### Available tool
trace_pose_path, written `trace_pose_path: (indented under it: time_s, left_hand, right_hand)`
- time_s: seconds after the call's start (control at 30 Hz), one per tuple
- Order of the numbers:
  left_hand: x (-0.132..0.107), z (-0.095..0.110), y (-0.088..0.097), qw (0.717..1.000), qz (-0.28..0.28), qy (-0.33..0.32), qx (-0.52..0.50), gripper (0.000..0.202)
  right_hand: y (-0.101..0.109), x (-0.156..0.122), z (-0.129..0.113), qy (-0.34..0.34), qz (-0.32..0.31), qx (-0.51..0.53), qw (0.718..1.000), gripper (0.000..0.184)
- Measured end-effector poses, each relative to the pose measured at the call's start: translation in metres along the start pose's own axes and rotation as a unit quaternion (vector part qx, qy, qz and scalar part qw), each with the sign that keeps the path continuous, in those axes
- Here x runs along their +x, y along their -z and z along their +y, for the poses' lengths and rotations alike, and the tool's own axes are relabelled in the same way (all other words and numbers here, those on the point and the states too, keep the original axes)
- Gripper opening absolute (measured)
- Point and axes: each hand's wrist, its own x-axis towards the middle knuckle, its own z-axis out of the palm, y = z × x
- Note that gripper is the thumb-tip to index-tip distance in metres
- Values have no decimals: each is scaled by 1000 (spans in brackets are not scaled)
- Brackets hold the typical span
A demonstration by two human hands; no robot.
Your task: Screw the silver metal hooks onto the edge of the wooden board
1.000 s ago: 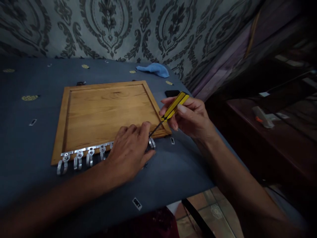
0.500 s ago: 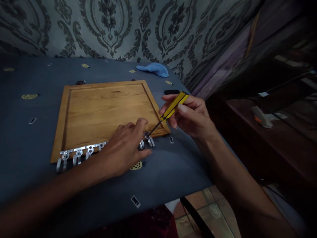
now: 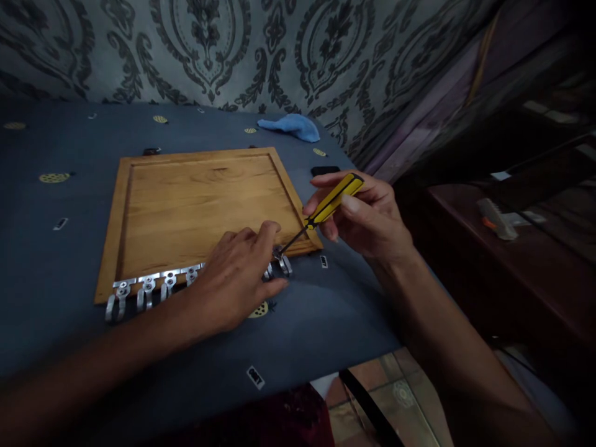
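A wooden panel [image 3: 200, 211] with a raised frame lies flat on a blue cloth-covered table. Along its near edge runs a metal hook rail [image 3: 158, 274], its several hooks overhanging the edge. My left hand [image 3: 237, 273] rests across the rail's right part, fingers bent over it and thumb in front, covering some hooks. My right hand [image 3: 367, 217] holds a yellow-and-black screwdriver [image 3: 335, 200] between thumb and fingers. The screwdriver slants down to the left, its tip at the rightmost hook [image 3: 282, 259]. The exact contact at the tip is too small to make out.
A blue cloth [image 3: 293, 127] lies at the back of the table, with a small black object [image 3: 325, 170] beyond the panel's right side. A patterned curtain [image 3: 209, 49] hangs behind. To the right stands dark reddish furniture [image 3: 465, 230] with small items on it.
The right hand and the screwdriver handle have shifted slightly right, and the handle has turned a little in the fingers. The tip stays at the rightmost hook; the left hand is nearly still.
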Motion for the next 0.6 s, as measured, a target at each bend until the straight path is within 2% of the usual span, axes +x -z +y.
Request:
trace_pose_path:
  time_s: [0.17, 0.4, 0.6]
  left_hand:
    - [3, 6, -2, 999, 13, 7, 44, 57]
    - [11, 12, -7, 995, 35, 7, 94, 54]
    - [12, 11, -10, 992, 52, -5, 117, 48]
  right_hand:
    - [-1, 0, 0, 19, -12, 8, 1000, 31]
    - [-4, -2, -1, 31, 3, -6, 999, 35]
    - [-1, -3, -1, 33, -27, 19, 999, 26]
